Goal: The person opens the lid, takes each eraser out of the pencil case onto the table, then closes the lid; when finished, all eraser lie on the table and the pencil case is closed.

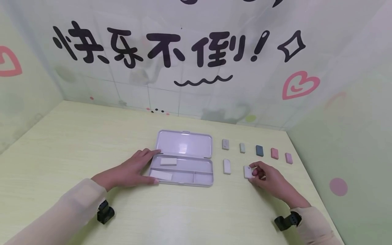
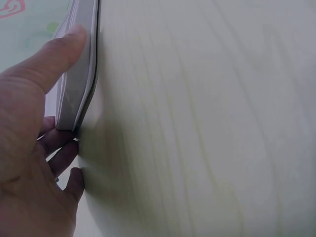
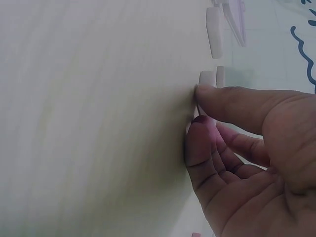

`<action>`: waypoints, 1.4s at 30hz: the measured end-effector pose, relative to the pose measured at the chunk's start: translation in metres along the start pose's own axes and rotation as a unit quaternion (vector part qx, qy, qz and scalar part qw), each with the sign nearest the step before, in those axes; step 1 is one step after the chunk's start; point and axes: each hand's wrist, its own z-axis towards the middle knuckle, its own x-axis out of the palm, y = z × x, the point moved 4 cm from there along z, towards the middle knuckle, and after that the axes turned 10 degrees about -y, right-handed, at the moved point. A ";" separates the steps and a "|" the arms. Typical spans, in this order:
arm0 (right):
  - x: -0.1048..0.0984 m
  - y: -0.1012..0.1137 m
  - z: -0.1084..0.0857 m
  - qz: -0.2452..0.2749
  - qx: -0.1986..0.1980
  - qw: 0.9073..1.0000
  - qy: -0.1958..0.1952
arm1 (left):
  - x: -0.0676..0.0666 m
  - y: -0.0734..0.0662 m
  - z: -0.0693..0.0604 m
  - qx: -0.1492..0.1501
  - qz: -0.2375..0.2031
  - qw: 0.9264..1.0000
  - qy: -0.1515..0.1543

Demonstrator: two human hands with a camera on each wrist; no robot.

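Note:
A pale lilac pencil case (image 1: 183, 185) lies open on the table, its lid (image 1: 185, 143) tipped back behind the tray. At the case's left end my left hand (image 1: 133, 170) holds it, thumb on the front edge and index finger by the hinge. Two white blocks, one at the back (image 1: 168, 161) and one at the front (image 1: 161, 175), lie in the tray's left part. To the right, my right hand (image 1: 269, 178) pinches a white eraser (image 1: 247, 172) between thumb and fingers, low over the table. The fingers partly hide the eraser's right end.
Between case and right hand lies a white eraser (image 1: 226, 166). Behind stands a row of small blocks: grey (image 1: 225, 144), pale grey-green (image 1: 242, 147), blue (image 1: 259, 150), red (image 1: 274, 153) and pink (image 1: 289, 158). A printed wall sheet (image 1: 183, 95) borders the table's back.

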 end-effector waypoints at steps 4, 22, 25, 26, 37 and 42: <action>0.001 0.000 0.000 0.005 0.000 1.000 0.002 | 0.000 -0.001 -0.001 -0.007 0.000 1.000 0.004; 0.001 0.003 -0.002 -0.007 0.041 0.999 0.017 | 0.000 0.002 -0.004 -0.006 -0.001 1.000 0.005; 0.000 0.012 -0.003 -0.023 0.031 0.999 0.009 | 0.000 0.001 -0.003 -0.001 0.001 1.000 0.003; 0.000 0.016 -0.003 -0.024 0.030 0.999 0.005 | 0.000 0.001 -0.002 0.000 0.001 1.000 0.003; 0.016 0.062 0.015 -0.017 -0.039 0.999 -0.020 | 0.004 0.001 0.001 -0.006 0.000 1.000 0.008; 0.031 0.085 0.028 -0.002 -0.079 0.997 -0.013 | 0.003 0.003 0.001 -0.008 0.003 1.000 0.008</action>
